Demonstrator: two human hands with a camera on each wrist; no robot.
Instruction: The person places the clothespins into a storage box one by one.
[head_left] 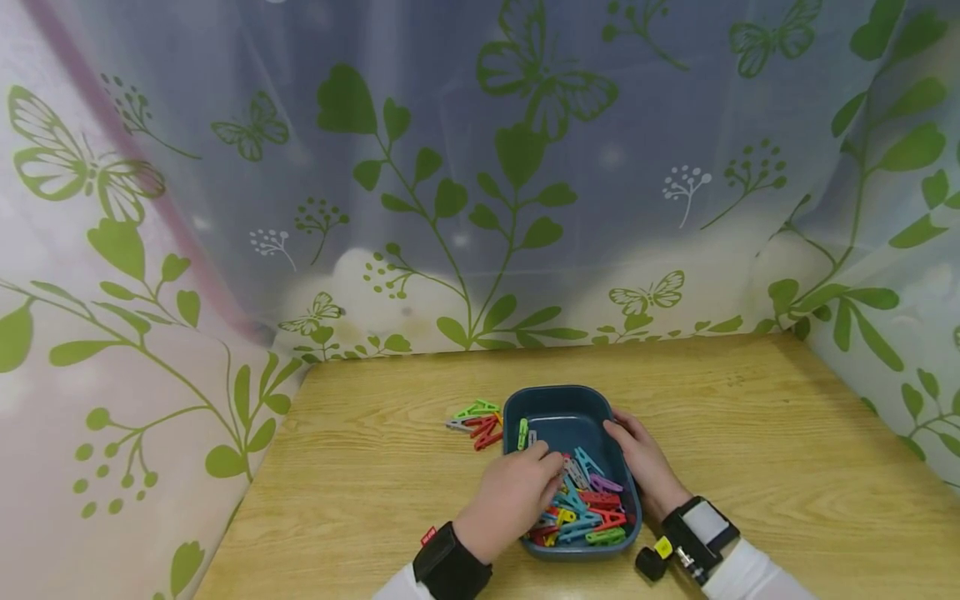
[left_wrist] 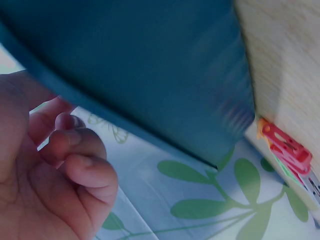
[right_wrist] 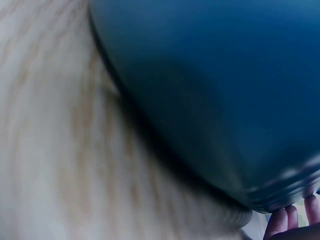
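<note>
A dark blue plastic bin stands on the table, its near half piled with colourful clothespins. My left hand reaches over the bin's left rim with curled fingers, its fingertips down at the pins. In the left wrist view the fingers bend beside the bin wall, and the rim hides the thumb and index tips; I cannot tell whether they pinch a pin. My right hand grips the bin's right side, thumb at the rim; its fingertips show at the outer wall in the right wrist view.
Left of the bin, several loose clothespins in green, red and grey lie on the wooden table. A green clothespin leans at the bin's inner left wall. A patterned curtain hangs behind the table and along both sides.
</note>
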